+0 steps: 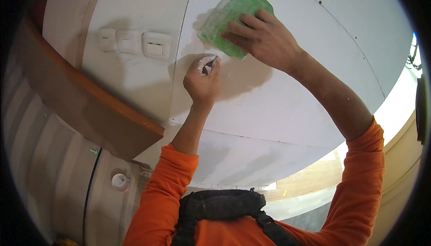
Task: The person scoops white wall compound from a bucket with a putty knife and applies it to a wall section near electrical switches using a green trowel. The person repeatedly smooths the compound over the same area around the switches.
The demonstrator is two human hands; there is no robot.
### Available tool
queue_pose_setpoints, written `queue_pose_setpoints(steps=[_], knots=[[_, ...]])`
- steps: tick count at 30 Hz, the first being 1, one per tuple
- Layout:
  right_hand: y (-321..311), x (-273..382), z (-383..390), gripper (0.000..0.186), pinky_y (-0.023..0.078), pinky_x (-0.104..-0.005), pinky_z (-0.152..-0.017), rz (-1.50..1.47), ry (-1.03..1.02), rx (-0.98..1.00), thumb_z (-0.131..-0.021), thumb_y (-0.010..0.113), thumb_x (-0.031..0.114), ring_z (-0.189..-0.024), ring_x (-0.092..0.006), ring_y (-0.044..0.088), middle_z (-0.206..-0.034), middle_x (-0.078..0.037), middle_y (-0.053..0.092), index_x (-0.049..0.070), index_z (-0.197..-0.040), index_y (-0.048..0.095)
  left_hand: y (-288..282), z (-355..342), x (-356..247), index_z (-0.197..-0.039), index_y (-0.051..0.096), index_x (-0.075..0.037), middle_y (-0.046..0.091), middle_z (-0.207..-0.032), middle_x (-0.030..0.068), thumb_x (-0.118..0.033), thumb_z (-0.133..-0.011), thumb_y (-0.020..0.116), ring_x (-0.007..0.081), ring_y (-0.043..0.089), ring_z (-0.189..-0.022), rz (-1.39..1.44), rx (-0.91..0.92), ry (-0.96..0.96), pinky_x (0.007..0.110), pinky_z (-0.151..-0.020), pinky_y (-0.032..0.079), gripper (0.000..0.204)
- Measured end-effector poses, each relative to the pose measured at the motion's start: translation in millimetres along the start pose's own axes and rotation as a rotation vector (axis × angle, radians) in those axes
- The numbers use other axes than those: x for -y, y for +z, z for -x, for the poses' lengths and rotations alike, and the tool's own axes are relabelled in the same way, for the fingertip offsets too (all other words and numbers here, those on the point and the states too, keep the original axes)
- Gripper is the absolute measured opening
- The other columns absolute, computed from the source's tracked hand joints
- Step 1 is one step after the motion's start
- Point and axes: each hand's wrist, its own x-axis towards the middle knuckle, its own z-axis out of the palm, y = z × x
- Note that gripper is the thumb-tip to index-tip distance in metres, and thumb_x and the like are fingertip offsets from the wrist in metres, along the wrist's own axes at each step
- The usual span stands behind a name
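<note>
My right hand (269, 39) grips a green plastic spreader (247, 10), smeared with whitish residue, and holds it against or just off a white wall panel (287, 97). I cannot tell whether its edge touches the panel. Below and left of the spreader, my left hand (203, 82) has thumb and index finger curled together in a pinch. White paste coats that index finger. A tiny dark spot shows at the fingertips, too small to name. Shadows of both hands fall on the panel, and a thin dark seam runs to the left of them.
White wall switches (156, 48) sit left of my left hand. A brown board (90, 95) with an orange edge juts out at the left. Below it is a small white round container (120, 182). Light wood flooring (305, 181) shows at lower right. A black strap pack (222, 204) crosses my chest.
</note>
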Motion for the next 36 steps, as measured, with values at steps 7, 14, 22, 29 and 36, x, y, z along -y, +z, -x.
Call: queue_pose_setpoints(steps=[7,14,22,29,36], knots=[[-3.9,68.2,104.7,0.056,0.045,-0.0342,-0.087,-0.152,0.242,0.25,-0.084,0.063,0.017,-0.108,-0.0157,0.053,-0.12,0.003,0.054,0.023,-0.139,0.063,0.1,-2.1,1.0,-0.087,0.076,-0.008,0.072,-0.083,0.0039,-0.012,-0.081,0.08,0.0173,0.062,-0.062,-0.095,0.019,0.049,0.032,-0.061,0.05,0.009],[-21.5,75.3,87.8,0.057,0.044,-0.0349,-0.083,-0.033,0.572,-0.036,-0.081,0.062,0.012,-0.1,-0.0186,0.059,-0.115,0.002,0.059,0.026,-0.137,0.066,-11.9,-6.0,-4.9,-0.094,0.073,-0.008,0.073,-0.086,0.0037,-0.011,-0.081,0.079,0.0188,0.066,-0.069,-0.139,0.098,0.103,0.032,-0.063,0.051,0.014],[-5.7,160.3,121.4,0.062,0.044,-0.0364,-0.079,-0.326,0.678,0.07,-0.079,0.062,0.012,-0.102,-0.0206,0.056,-0.121,-0.001,0.057,0.022,-0.14,0.064,-17.1,-11.0,-9.8,-0.097,0.073,-0.01,0.073,-0.087,0.0043,-0.012,-0.083,0.078,0.0203,0.069,-0.073,-0.212,0.183,0.131,0.034,-0.066,0.052,0.016],[-7.5,138.7,97.3,0.068,0.045,-0.0368,-0.076,-0.144,1.008,-0.016,-0.073,0.065,0.002,-0.094,-0.0222,0.058,-0.116,-0.001,0.063,0.025,-0.137,0.066,-27.1,-28.0,-8.3,-0.097,0.073,-0.01,0.073,-0.091,0.007,-0.017,-0.082,0.079,0.0275,0.07,-0.082,-0.434,0.23,0.416,0.039,-0.072,0.054,0.018],[-0.8,272.8,69.7,0.069,0.046,-0.0389,-0.079,-0.489,1.092,0.056,-0.075,0.061,0.0,-0.096,-0.0245,0.059,-0.118,-0.005,0.061,0.023,-0.14,0.063,-36.6,-52.9,-15.2,-0.1,0.073,-0.009,0.073,-0.097,0.0081,-0.017,-0.082,0.079,0.0304,0.068,-0.093,-0.549,0.464,0.571,0.041,-0.079,0.053,0.02]])
